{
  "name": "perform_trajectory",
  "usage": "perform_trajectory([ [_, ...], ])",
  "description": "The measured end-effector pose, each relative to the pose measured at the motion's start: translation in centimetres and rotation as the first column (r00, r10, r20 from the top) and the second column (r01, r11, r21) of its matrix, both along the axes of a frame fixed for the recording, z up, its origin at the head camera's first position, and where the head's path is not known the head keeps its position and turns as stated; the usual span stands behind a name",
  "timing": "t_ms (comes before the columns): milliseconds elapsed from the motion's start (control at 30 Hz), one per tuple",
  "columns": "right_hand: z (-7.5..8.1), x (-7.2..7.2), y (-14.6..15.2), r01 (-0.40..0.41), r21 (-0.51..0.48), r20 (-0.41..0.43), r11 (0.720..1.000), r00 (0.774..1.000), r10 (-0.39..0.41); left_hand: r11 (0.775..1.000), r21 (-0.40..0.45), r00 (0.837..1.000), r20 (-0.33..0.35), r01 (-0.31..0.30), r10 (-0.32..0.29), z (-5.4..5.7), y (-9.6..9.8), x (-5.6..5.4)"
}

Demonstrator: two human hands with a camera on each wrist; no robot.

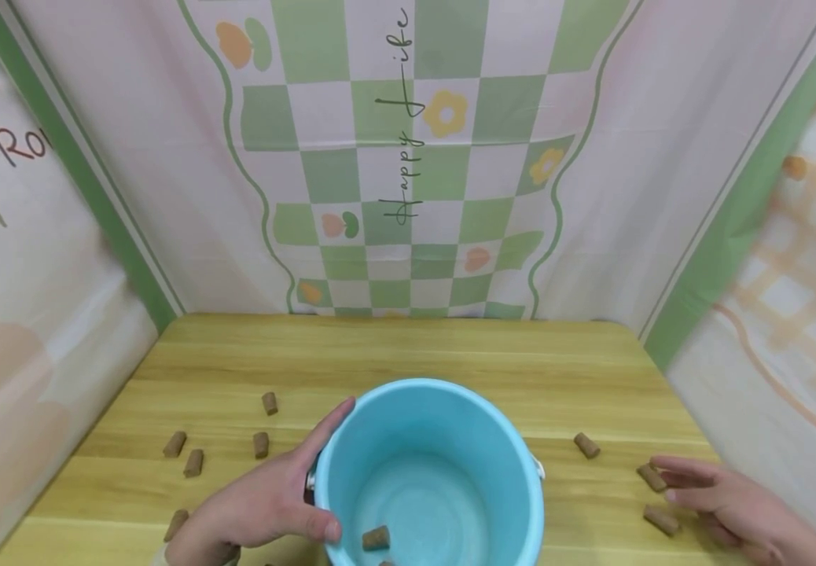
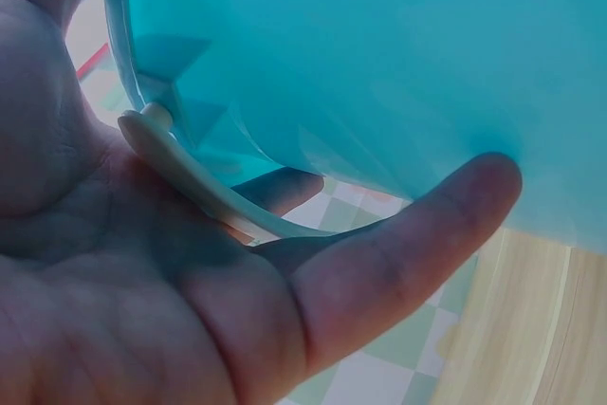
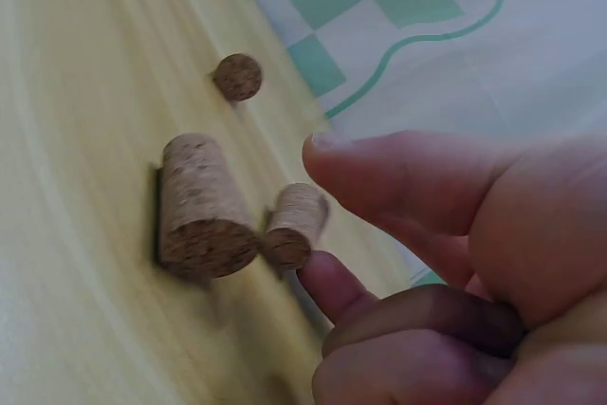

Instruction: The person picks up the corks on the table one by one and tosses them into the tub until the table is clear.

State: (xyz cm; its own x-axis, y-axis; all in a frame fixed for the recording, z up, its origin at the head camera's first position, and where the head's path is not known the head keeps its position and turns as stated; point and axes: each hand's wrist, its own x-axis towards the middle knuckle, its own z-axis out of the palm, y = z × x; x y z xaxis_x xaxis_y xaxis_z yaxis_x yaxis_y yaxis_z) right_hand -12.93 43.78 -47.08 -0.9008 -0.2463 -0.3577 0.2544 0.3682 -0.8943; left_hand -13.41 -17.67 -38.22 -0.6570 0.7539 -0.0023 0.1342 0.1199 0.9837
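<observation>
A light blue bucket [image 1: 422,417] stands at the table's near side, with one cork stopper [image 1: 376,538] and the edge of another inside it. My left hand [image 1: 273,487] holds the bucket's left side, thumb and fingers spread round its wall. The white handle [image 2: 204,182] passes between that hand and the bucket in the left wrist view. On the right, my right hand [image 1: 729,499] reaches to a cork stopper [image 3: 296,225]. Its thumb and a finger stand on either side of the cork, the thumb apart from it. A second cork stopper [image 3: 204,206] lies beside that one.
Another cork [image 1: 587,446] lies right of the bucket. Several corks are scattered on the left of the wooden table [image 1: 394,346], among them an upper one [image 1: 270,403] and one by my left wrist [image 1: 177,525]. Patterned cloth [image 1: 443,173] hangs behind and at both sides.
</observation>
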Motion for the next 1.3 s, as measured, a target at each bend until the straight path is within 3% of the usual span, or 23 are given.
perform_trajectory([
  [133, 0.2, -0.2, -0.8, 0.04, 0.189, 0.004, 0.981, 0.999, -0.042, 1.0, 0.018, 1.0, -0.021, 0.003, -0.003, -0.2, 0.0, 0.0],
  [300, 0.4, -0.4, -1.7, 0.065, 0.281, -0.073, 0.958, 0.996, -0.046, 0.999, 0.034, 0.999, -0.039, 0.011, -0.01, -0.3, 0.0, -0.1],
  [533, 0.6, -0.9, -2.7, 0.102, 0.403, -0.175, 0.91, 0.984, -0.033, 1.0, 0.011, 1.0, 0.012, 0.008, -0.008, 0.0, 0.0, 0.0],
  [700, 0.6, -1.1, -2.9, 0.132, 0.419, -0.218, 0.898, 0.975, -0.042, 1.0, 0.022, 1.0, -0.012, 0.014, -0.014, -0.2, 0.0, -0.1],
  [967, 0.5, -1.3, -2.6, 0.149, 0.417, -0.209, 0.897, 0.976, -0.065, 1.0, 0.021, 1.0, -0.018, 0.01, -0.01, -0.3, -0.1, -0.2],
  [1200, 0.6, -1.5, -2.0, 0.132, 0.36, -0.121, 0.924, 0.988, -0.094, 0.999, 0.031, 1.0, -0.024, 0.015, -0.014, -0.2, 0.0, -0.1],
  [1300, 0.4, -1.5, -1.8, 0.149, 0.279, -0.077, 0.949, 0.988, -0.132, 0.999, 0.03, 0.999, -0.033, 0.012, -0.011, -0.3, 0.0, -0.1],
])
